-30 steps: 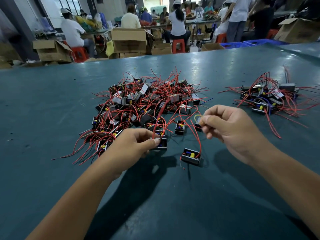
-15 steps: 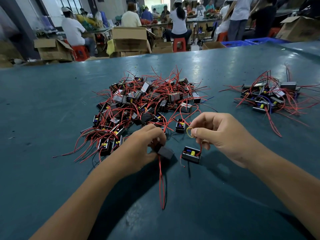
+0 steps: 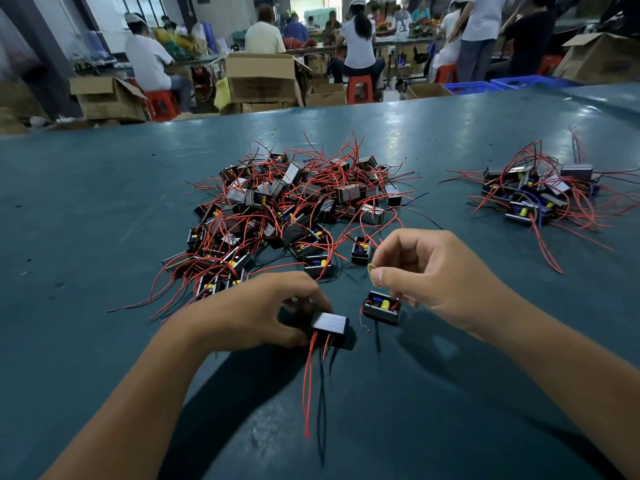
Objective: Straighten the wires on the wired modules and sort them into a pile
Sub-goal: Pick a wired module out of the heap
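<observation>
Fingers of the left hand (image 3: 266, 306) curl over a black module (image 3: 329, 325), hiding most of its body; only one flat face and a corner show. Red wires (image 3: 307, 382) and a thin dark one trail from that module toward the viewer, lying fairly straight on the teal table (image 3: 104, 220). Both forearms are cut off by the lower edge of the view.

Right hand (image 3: 426, 278) hovers just above a second module (image 3: 382, 307), which sits open side up on the table, showing a yellow part inside. Its thumb and forefinger pinch a small yellow loop (image 3: 372, 271); whether this is a wire or a band is hard to make out. The other fingers are loosely curled.

Beyond the hands lies a large tangled heap of modules (image 3: 287, 209) with red wires sticking out in all directions, individual units hard to separate. A smaller pile (image 3: 533, 199) sits well apart to the far right. Seated workers and cardboard boxes (image 3: 261, 77) fill the blurred background.
</observation>
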{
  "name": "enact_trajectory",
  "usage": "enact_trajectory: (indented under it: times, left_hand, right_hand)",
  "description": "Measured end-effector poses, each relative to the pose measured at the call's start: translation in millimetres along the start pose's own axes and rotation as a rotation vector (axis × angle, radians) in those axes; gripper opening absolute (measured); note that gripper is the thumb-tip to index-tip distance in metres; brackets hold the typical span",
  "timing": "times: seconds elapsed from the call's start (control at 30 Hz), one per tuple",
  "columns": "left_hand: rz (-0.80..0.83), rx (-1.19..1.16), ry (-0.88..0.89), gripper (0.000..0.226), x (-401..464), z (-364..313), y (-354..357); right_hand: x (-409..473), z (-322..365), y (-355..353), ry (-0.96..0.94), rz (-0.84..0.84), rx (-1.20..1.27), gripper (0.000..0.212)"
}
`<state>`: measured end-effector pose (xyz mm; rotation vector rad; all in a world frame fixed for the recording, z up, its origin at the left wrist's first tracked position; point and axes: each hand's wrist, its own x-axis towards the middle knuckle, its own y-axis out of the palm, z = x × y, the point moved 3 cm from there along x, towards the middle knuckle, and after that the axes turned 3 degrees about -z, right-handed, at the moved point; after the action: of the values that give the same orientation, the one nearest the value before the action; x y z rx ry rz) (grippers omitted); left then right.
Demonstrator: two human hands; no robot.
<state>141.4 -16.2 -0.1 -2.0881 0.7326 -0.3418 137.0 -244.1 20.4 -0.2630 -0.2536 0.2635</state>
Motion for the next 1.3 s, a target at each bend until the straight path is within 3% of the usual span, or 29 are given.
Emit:
enact_trajectory:
  times: [0.1, 0.23, 0.47, 0.6, 0.73, 0.9, 1.0, 1.07, 1.1, 1.13, 1.23, 1.3]
  left_hand:
    - [-0.078, -0.023, -0.022, 0.025, -8.1, -2.5, -15.9]
    - [-0.312, -0.434, 0.030, 0.030, -4.0, -27.9, -16.3]
    - [-0.372, -0.593, 0.014, 0.008, 2.6, -37.4, -2.7]
    - [-0.444, -0.796, -0.076, 0.011, 5.1, -39.9, 0.9]
    - [-0.651, -0.586, -0.112, 0.012, 5.5, -41.7, -2.1]
    - [-0.887, -0.455, 0.015, 0.008, 2.9, -53.4, 2.6]
    - [-0.802, -0.778, 0.101, 0.005, 5.4, -57.8, 6.3]
    - [-0.642, -1.022, 0.136, 0.004, 3.0, -56.2, 0.9]
    - [-0.537, -1.034, 0.164, 0.005, 0.3, -54.0, -4.4]
    - [-0.432, -0.919, 0.200, 0.006, -3.8, -51.3, -11.9]
    - [-0.108, -0.197, 0.263, 0.010, -13.8, -44.4, -29.9]
    - [0.025, 0.050, 0.241, 0.011, -16.2, -37.4, -33.0]
  right_hand:
    - [-0.9, 3.4, 3.1, -0.010, 0.003, 0.012, 0.009]
    - [-3.9, 7.5, 16.1, -0.039, 0.026, 0.065, 0.008]
    - [-5.7, 10.1, 25.5, -0.041, 0.006, 0.135, 0.010]
    - [-5.1, 11.7, 26.6, 0.016, 0.000, 0.354, 0.005]
    - [-5.6, 13.1, 31.6, 0.096, 0.116, 0.648, 0.007]
    - [-5.1, 9.8, 38.1, 0.158, 0.121, 0.581, 0.009]
    - [-5.8, 13.7, 36.2, 0.083, 0.161, 0.441, 0.012]
    - [-7.3, 19.2, 31.9, -0.049, 0.201, 0.304, 0.009]
    - [-7.7, 22.4, 29.6, -0.118, 0.218, 0.210, 0.007]
    - [-7.6, 24.3, 27.5, -0.188, 0.232, 0.074, 0.004]
    - [-7.2, 21.1, 25.9, -0.372, 0.273, -0.463, 0.004]
    - [-9.0, 17.3, 30.9, -0.424, 0.329, -0.692, 0.006]
